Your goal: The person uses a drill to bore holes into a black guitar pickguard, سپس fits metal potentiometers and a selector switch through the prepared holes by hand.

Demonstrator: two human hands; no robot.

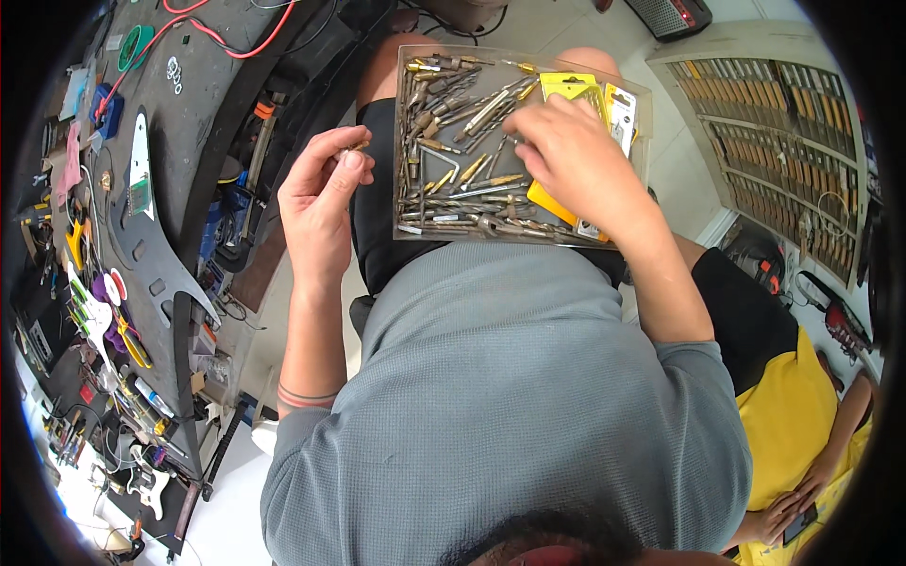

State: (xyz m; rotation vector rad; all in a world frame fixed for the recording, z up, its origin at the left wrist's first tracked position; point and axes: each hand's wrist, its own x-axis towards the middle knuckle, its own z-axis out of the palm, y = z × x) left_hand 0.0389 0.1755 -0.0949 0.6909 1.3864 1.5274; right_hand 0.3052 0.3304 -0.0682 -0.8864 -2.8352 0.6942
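A shallow clear-walled tray [408, 203] rests across my lap, filled with drill bits [486, 113] of many sizes, some steel grey and some gold-coloured. An L-shaped hex key [451, 160] lies among them. My left hand [321, 184], left of the tray, is closed in a pinch on a small gold-coloured bit [360, 145], mostly covered by the fingers. Over the tray's right half is my right hand [571, 156], thumb and forefinger bent but apart, with nothing visible between them. Beneath and beside it are yellow packages [564, 83] and a white package [620, 111].
At left stands a dark workbench [203, 57] with a red cable [222, 42], yellow-handled pliers [135, 349] and other cluttered tools. A rack [755, 123] of wooden-handled tools stands at far right. Below it sits another person in a yellow shirt [788, 406], hands around a phone [800, 524].
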